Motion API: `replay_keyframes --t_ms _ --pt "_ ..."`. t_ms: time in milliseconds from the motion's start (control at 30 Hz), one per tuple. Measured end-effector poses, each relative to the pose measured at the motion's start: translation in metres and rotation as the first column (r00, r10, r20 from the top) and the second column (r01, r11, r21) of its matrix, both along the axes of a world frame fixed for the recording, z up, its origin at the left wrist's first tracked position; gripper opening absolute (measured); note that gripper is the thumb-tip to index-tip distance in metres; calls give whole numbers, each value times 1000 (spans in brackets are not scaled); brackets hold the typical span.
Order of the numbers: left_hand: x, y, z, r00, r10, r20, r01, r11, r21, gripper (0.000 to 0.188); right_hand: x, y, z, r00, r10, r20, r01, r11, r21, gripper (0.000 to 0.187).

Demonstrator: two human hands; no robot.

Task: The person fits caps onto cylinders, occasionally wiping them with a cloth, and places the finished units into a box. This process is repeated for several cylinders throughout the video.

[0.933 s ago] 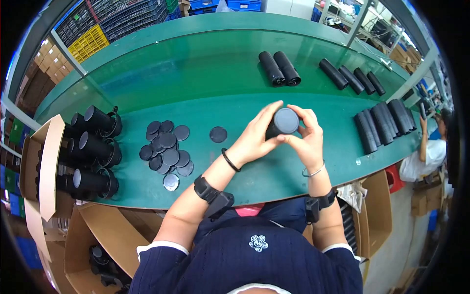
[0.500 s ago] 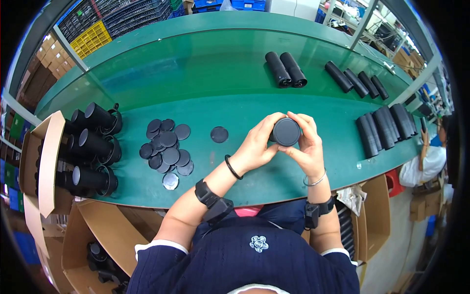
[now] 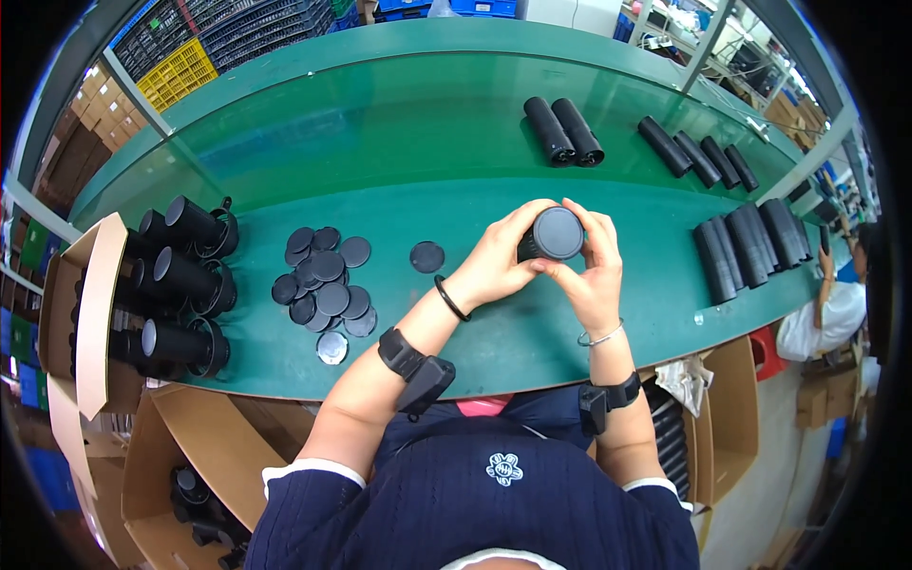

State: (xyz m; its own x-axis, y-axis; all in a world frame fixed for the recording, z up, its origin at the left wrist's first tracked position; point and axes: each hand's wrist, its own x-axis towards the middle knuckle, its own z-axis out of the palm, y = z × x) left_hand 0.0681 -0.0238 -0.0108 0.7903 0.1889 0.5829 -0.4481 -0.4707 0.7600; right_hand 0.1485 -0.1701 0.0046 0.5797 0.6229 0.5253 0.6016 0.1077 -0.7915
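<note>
A black cylinder with a round black cap is held upright, leaning slightly, above the green bench. My left hand wraps its left side, with the fingers behind and the thumb in front. On the other side my right hand closes around it, fingers along the right edge and thumb near the front. Left of my hands a single black disc lies flat on the bench. Farther left is a loose pile of similar black discs, with one shiny, pale-looking disc at its near end.
Black cylinders with ring-shaped parts stand by a cardboard box at the left. Several black tubes lie at the right. More tubes rest on the shiny green strip behind. Open boxes flank my lap. Another person is at far right.
Both hands have lifted the capped cylinder slightly away from me and tilted it, so more of its side shows. The tubes on the shiny strip have shifted a little to the right.
</note>
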Motion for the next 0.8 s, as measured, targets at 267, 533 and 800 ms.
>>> replay_keyframes --t_ms 267,533,800 --pt "-9 0 -4 999 -36 -10 35 998 -59 69 -13 2 0 997 -47 65 42 996 74 67" --pt "-10 -7 0 997 24 -68 -28 998 -50 75 -3 3 1 905 233 -356 -172 966 196 57" --pt "-28 -16 10 947 -304 -106 204 820 -535 64 -14 2 0 759 383 -526 -201 907 371 40"
